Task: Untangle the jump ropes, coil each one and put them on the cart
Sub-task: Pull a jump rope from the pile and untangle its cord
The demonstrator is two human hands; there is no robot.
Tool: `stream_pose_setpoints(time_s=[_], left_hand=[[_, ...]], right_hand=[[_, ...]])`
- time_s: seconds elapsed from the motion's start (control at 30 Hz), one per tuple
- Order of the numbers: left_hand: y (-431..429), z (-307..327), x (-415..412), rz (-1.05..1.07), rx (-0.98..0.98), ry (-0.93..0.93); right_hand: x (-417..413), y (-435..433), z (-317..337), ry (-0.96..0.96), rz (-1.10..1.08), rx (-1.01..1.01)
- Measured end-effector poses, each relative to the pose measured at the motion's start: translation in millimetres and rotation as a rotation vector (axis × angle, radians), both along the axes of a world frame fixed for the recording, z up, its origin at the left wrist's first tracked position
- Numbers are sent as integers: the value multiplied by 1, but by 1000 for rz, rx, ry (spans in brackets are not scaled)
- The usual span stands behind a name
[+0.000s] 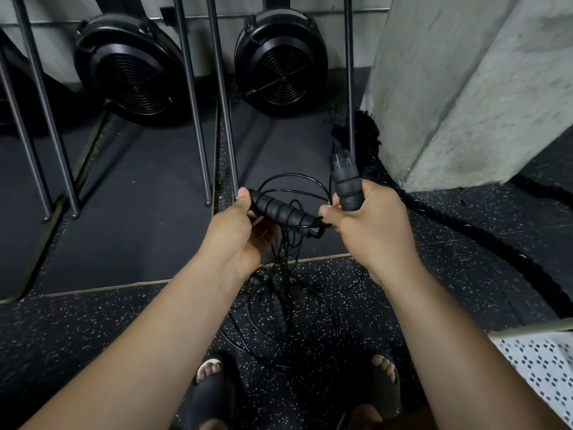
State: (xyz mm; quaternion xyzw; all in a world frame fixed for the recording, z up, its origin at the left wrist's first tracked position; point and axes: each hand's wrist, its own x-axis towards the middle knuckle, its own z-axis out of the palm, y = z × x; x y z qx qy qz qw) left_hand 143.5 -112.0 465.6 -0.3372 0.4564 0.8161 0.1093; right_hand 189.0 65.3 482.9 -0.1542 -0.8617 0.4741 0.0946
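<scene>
My left hand (238,231) grips one end of a black foam jump-rope handle (279,211) that lies level between both hands, with thin black cord wound around it. My right hand (369,221) grips a second black handle (345,181) that stands upright, and its thumb and fingers also pinch the far end of the level handle. Loops of thin black rope (294,184) arc above the handles. A tangle of cord hangs down to a third handle (277,308) that dangles near the speckled floor, among loose rope loops (310,333).
Two black fan-wheel machines (279,66) stand at the back behind metal rack legs (223,119). A concrete pillar (465,88) rises at right, with a thick black battle rope (465,231) on the floor beside it. A patterned white surface (539,364) shows at lower right. My sandalled feet are below.
</scene>
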Motion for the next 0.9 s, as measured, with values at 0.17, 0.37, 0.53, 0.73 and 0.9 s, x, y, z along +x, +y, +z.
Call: stream_pose_setpoints(time_s=[0.17,0.37,0.53,0.73,0.9], left_hand=[[3,4,5,42,-48,44],[2,-6,4,3,-488,171],[3,-6,7,-18,-580,147],[-2,-8,6,25,-487,115],[-6,1,3,48,-300,38]], right_hand=[[1,-1,1,-11,7,33],[4,-6,6,-51,27,115],[6,-11,6,-49,53,145],[9,-17,5,-46,104,236],[7,-14,3,-51,77,245]])
